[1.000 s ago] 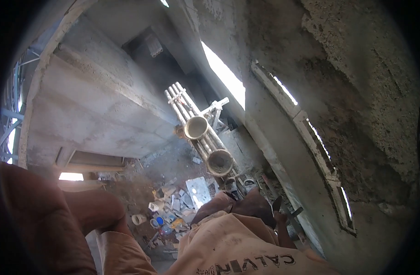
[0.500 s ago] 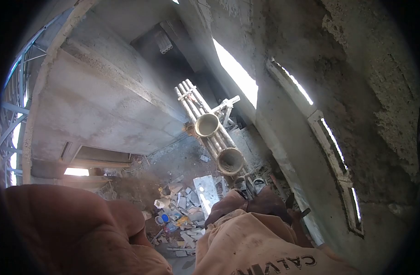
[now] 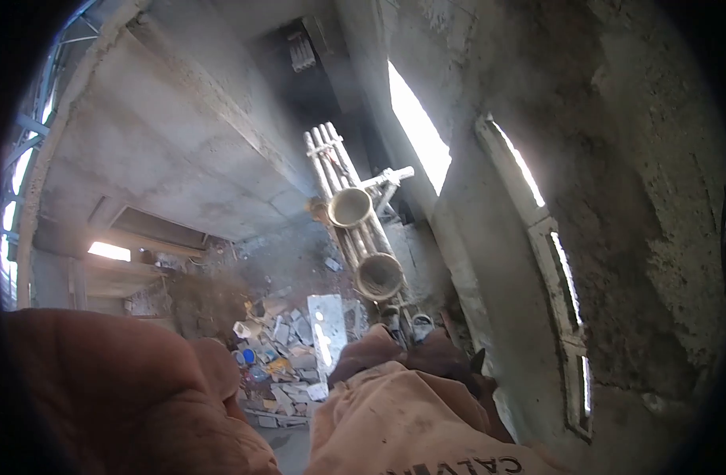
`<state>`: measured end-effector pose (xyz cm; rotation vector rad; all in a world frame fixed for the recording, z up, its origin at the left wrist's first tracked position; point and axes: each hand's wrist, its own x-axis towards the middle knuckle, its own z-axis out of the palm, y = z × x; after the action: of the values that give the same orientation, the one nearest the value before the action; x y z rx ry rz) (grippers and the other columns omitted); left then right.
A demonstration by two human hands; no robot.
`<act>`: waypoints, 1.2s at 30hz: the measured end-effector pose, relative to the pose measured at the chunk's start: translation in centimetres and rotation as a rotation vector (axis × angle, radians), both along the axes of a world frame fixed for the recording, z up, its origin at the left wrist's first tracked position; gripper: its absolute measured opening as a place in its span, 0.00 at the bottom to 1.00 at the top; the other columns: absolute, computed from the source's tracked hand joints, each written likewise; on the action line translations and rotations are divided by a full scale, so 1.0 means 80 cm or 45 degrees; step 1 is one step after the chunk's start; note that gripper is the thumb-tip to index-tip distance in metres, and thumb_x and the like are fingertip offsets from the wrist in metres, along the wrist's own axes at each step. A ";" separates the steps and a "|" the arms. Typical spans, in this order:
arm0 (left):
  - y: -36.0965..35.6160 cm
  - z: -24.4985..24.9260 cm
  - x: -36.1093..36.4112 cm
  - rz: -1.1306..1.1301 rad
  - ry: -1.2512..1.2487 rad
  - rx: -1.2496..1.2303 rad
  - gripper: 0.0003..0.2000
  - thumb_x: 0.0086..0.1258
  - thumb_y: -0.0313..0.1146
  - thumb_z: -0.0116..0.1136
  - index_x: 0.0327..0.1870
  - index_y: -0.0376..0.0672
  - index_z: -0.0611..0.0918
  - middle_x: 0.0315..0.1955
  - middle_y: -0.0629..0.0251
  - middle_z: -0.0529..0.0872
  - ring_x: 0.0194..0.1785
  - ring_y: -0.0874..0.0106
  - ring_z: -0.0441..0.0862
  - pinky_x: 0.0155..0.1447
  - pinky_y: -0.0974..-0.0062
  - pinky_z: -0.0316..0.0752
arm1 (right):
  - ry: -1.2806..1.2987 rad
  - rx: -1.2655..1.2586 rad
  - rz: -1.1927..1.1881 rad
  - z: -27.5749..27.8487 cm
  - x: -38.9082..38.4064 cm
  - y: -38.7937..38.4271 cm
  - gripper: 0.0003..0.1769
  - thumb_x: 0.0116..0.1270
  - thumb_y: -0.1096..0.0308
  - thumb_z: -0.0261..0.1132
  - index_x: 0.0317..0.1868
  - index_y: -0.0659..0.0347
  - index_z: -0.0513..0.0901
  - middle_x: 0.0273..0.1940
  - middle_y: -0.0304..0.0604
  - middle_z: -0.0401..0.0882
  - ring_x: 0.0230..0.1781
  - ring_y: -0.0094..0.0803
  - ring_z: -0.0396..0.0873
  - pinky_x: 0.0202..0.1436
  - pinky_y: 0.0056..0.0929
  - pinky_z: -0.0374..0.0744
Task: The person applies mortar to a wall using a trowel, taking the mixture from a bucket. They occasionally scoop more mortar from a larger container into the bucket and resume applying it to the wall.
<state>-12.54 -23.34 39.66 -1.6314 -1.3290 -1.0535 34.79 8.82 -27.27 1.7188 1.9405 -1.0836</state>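
Observation:
My left hand [image 3: 102,388] looms very large at the lower left, close to the lens, its creased palm side showing and its fingers hidden. Beside the right edge of my dusty, pale lettered shirt [image 3: 395,419], a narrow strip of my right arm [image 3: 496,423] shows in shadow. The right hand's fingers are hidden, and I cannot tell what it holds. A dark pointed shape [image 3: 478,361] shows just beyond it. Below me, two round mortar-stained buckets, a farther one [image 3: 350,207] and a nearer one [image 3: 379,275], stand on a platform of poles [image 3: 331,162].
My shoes [image 3: 422,323] are at the near end of the poles. Rubble [image 3: 288,340] and a pale board [image 3: 325,328] lie on the floor far below. A rough plastered wall [image 3: 497,261] with narrow bright openings rises on the right. A concrete wall [image 3: 165,150] stands left.
The view has shifted, so the buckets, poles, rubble and my shirt appear farther left. My left hand stays close to the lens at the lower left.

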 end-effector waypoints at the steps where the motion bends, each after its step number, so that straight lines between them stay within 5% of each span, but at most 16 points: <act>1: 0.000 0.000 0.002 -0.005 0.007 -0.010 0.31 0.77 0.46 0.63 0.73 0.36 0.73 0.71 0.44 0.76 0.74 0.51 0.74 0.80 0.52 0.65 | 0.008 -0.006 -0.006 0.000 -0.009 -0.002 0.29 0.57 0.51 0.76 0.43 0.74 0.86 0.38 0.56 0.85 0.43 0.47 0.86 0.51 0.49 0.80; 8: -0.037 -0.002 -0.017 0.107 -0.083 0.045 0.31 0.76 0.46 0.65 0.73 0.36 0.74 0.70 0.45 0.77 0.73 0.52 0.74 0.79 0.54 0.65 | -0.002 0.001 -0.006 0.053 0.004 -0.002 0.27 0.58 0.52 0.76 0.41 0.74 0.86 0.34 0.54 0.83 0.39 0.45 0.85 0.47 0.48 0.79; 11: -0.060 -0.061 -0.056 0.692 -0.471 0.377 0.31 0.75 0.46 0.66 0.73 0.36 0.74 0.70 0.46 0.77 0.73 0.52 0.74 0.79 0.54 0.66 | 0.011 0.000 -0.043 0.034 -0.008 -0.015 0.27 0.59 0.52 0.75 0.40 0.74 0.86 0.32 0.53 0.82 0.38 0.44 0.85 0.46 0.48 0.79; 13: -0.043 -0.124 -0.073 1.283 -0.989 0.365 0.23 0.76 0.40 0.68 0.66 0.34 0.82 0.67 0.54 0.81 0.67 0.66 0.79 0.71 0.67 0.73 | 0.008 -0.012 -0.062 0.024 -0.008 -0.023 0.26 0.59 0.52 0.75 0.39 0.74 0.86 0.31 0.52 0.82 0.37 0.43 0.85 0.45 0.48 0.79; 14: -0.071 -0.179 -0.083 1.301 -1.087 0.028 0.19 0.77 0.35 0.67 0.64 0.36 0.84 0.64 0.58 0.84 0.65 0.67 0.81 0.70 0.67 0.74 | 0.005 -0.016 -0.066 0.021 -0.012 -0.029 0.26 0.60 0.52 0.75 0.38 0.74 0.85 0.30 0.52 0.82 0.36 0.43 0.84 0.44 0.48 0.79; 15: -0.083 -0.237 -0.082 1.671 -1.093 -0.513 0.18 0.78 0.36 0.66 0.62 0.36 0.85 0.60 0.55 0.87 0.63 0.64 0.84 0.69 0.65 0.75 | 0.005 -0.015 -0.067 0.013 -0.021 -0.035 0.26 0.60 0.52 0.75 0.38 0.74 0.85 0.30 0.51 0.81 0.36 0.42 0.84 0.44 0.48 0.79; 17: -0.120 -0.399 -0.064 1.302 -1.656 -0.479 0.16 0.80 0.42 0.62 0.55 0.39 0.87 0.52 0.50 0.91 0.58 0.55 0.87 0.66 0.58 0.78 | 0.001 0.000 -0.065 -0.001 -0.020 -0.046 0.26 0.60 0.52 0.75 0.37 0.73 0.85 0.29 0.51 0.81 0.35 0.42 0.84 0.42 0.48 0.78; 19: -0.207 -0.603 -0.003 1.486 -1.531 -0.854 0.15 0.73 0.41 0.66 0.49 0.37 0.88 0.45 0.46 0.91 0.50 0.51 0.90 0.55 0.56 0.82 | -0.011 0.013 -0.070 -0.010 -0.016 -0.053 0.26 0.61 0.52 0.75 0.37 0.73 0.85 0.27 0.50 0.80 0.33 0.41 0.84 0.41 0.48 0.78; 20: -0.204 -0.615 0.046 1.520 -1.830 -0.768 0.14 0.73 0.42 0.65 0.45 0.40 0.90 0.40 0.47 0.92 0.46 0.48 0.90 0.51 0.53 0.82 | -0.022 0.018 -0.067 -0.014 -0.010 -0.059 0.25 0.61 0.53 0.75 0.36 0.73 0.85 0.27 0.50 0.80 0.33 0.40 0.83 0.41 0.48 0.78; 21: -0.240 -0.665 0.086 1.622 -1.996 -1.095 0.13 0.71 0.43 0.67 0.42 0.42 0.92 0.36 0.49 0.92 0.44 0.54 0.91 0.50 0.56 0.82 | -0.033 0.027 -0.062 -0.018 -0.006 -0.062 0.25 0.61 0.53 0.75 0.36 0.73 0.85 0.26 0.50 0.80 0.32 0.40 0.83 0.40 0.48 0.78; 22: -0.239 -0.674 0.137 1.536 -2.107 -0.702 0.14 0.69 0.44 0.68 0.42 0.43 0.93 0.33 0.52 0.92 0.42 0.60 0.91 0.48 0.60 0.82 | -0.044 0.033 -0.054 -0.020 0.003 -0.066 0.25 0.61 0.53 0.75 0.35 0.73 0.85 0.26 0.49 0.79 0.32 0.40 0.83 0.40 0.48 0.78; 26: -0.317 -0.742 0.276 1.396 -2.694 -1.085 0.16 0.68 0.45 0.65 0.45 0.45 0.93 0.35 0.51 0.93 0.45 0.61 0.92 0.53 0.64 0.84 | -0.063 0.107 -0.002 -0.042 0.027 -0.074 0.25 0.62 0.53 0.75 0.34 0.73 0.84 0.23 0.48 0.78 0.30 0.38 0.83 0.38 0.47 0.78; 28: -0.359 -0.777 0.319 1.413 -2.143 -1.936 0.18 0.69 0.48 0.61 0.48 0.48 0.93 0.40 0.52 0.94 0.49 0.58 0.92 0.56 0.62 0.84 | -0.064 0.185 0.058 -0.068 0.047 -0.078 0.25 0.63 0.53 0.75 0.33 0.73 0.84 0.22 0.47 0.78 0.29 0.38 0.82 0.37 0.47 0.77; 31: -0.333 -0.699 0.323 1.450 -2.714 -1.587 0.20 0.71 0.53 0.58 0.52 0.51 0.93 0.45 0.53 0.94 0.52 0.55 0.92 0.58 0.60 0.83 | -0.029 0.348 0.140 -0.129 0.089 -0.080 0.25 0.63 0.53 0.75 0.32 0.73 0.84 0.20 0.47 0.77 0.27 0.36 0.82 0.35 0.47 0.77; 34: -0.321 -0.665 0.308 1.483 -2.639 -1.635 0.21 0.72 0.54 0.59 0.53 0.50 0.92 0.46 0.57 0.94 0.51 0.58 0.92 0.58 0.61 0.83 | 0.066 -0.298 -0.397 -0.019 0.010 -0.074 0.18 0.61 0.60 0.74 0.35 0.69 0.82 0.35 0.50 0.87 0.33 0.42 0.87 0.37 0.47 0.84; 36: -0.319 -0.652 0.296 1.503 -2.728 -1.558 0.21 0.73 0.55 0.59 0.52 0.50 0.92 0.43 0.59 0.94 0.50 0.60 0.91 0.57 0.62 0.82 | 0.064 -0.270 -0.355 0.068 -0.049 -0.077 0.17 0.64 0.60 0.73 0.36 0.68 0.83 0.35 0.49 0.86 0.31 0.38 0.85 0.34 0.44 0.82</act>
<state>11.17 -48.89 -12.48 1.0704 -3.7948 -0.8181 30.88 2.67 -21.80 1.8936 1.5772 -1.3856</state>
